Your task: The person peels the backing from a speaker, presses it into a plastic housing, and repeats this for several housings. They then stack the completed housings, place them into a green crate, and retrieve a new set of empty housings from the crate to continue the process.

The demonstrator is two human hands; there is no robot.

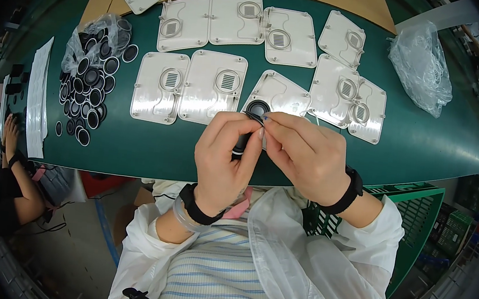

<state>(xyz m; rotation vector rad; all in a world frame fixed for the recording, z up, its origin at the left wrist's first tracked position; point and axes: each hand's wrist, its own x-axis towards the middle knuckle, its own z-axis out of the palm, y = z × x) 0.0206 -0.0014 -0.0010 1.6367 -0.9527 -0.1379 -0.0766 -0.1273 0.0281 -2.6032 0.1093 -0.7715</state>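
My left hand (223,151) and my right hand (309,151) meet above the near part of the table. Their fingertips pinch a thin black piece (253,116), seen edge-on. A black round disc with a pale rim (240,144) is tucked within the curled fingers of my left hand. Just beyond the fingertips, another black disc (259,106) shows over a white plastic panel (283,90); I cannot tell whether it lies on the panel or is held. My hands hide the panel's near part.
A pile of black discs with pale rims (91,75) spills from a clear bag at left. Several white panels (214,88) lie in two rows on the green table (117,148). A clear plastic bag (420,66) lies right, a green crate (418,226) below. Another person's hand (11,136) shows left.
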